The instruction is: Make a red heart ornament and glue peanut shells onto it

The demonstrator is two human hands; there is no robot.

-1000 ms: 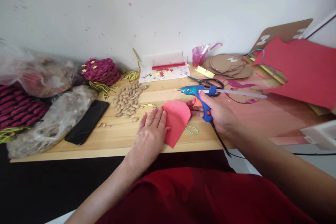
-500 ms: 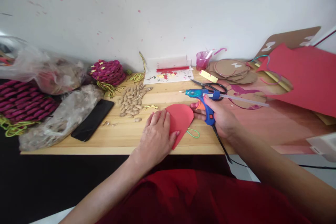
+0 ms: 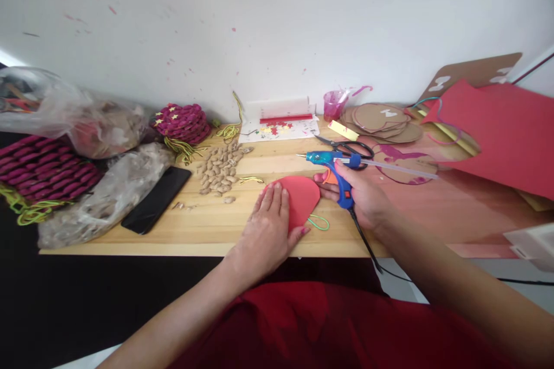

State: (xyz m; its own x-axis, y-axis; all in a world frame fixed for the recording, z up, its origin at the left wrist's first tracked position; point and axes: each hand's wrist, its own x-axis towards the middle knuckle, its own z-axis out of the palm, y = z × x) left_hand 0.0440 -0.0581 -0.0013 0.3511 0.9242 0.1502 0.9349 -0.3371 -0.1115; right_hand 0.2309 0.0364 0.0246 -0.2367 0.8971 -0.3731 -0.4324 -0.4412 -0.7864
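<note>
Under my left hand (image 3: 270,228) lies a red paper piece (image 3: 302,199) with a rounded top. The fingers are stretched out flat across it, and the thumb lies over its lower part. My right hand (image 3: 361,193) is closed around a blue glue gun (image 3: 345,187). Its metal nozzle points left, and a clear glue stick (image 3: 400,168) juts out the back. Some fingertips of that hand are at the paper's right edge; whether they touch it I cannot tell. A green cord loop (image 3: 319,222) sticks out from beneath the paper.
Peanuts (image 3: 220,168) and a black phone (image 3: 156,200) lie to the left, beside plastic bags (image 3: 108,202) and woven purple pieces (image 3: 186,123). Behind the glue gun are scissors (image 3: 348,147), a pink cup (image 3: 334,106) and cardboard discs (image 3: 376,118). Red sheets (image 3: 511,132) stand right.
My left hand has slid slightly right over the red paper, with its thumb further out across the lower part. The right hand keeps its hold on the glue gun. The view has shifted a little.
</note>
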